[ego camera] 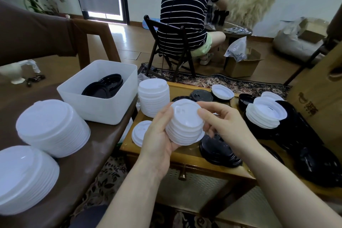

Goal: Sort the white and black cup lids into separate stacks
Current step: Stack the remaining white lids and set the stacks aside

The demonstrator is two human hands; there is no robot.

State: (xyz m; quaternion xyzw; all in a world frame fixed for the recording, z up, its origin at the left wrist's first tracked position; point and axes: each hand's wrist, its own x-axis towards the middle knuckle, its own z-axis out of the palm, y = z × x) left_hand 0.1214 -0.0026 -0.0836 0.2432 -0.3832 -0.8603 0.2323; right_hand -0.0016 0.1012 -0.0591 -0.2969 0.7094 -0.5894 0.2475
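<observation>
My left hand [157,140] grips a short stack of white lids [185,122] above the low wooden table [185,155]. My right hand [222,122] pinches the top right rim of that stack with thumb and fingers. A taller stack of white lids [153,98] stands behind it, and a single white lid [140,131] lies to its left. A stack of black lids [218,150] sits under my right hand. Mixed white lids [266,113] and black lids [314,163] lie heaped on the right.
A white bin [96,105] holding black lids [105,87] stands on the brown table [83,153] at left, beside two big stacks of white lids [51,127]. A person in a striped shirt [185,15] sits on a chair behind. A cardboard box [318,98] stands at right.
</observation>
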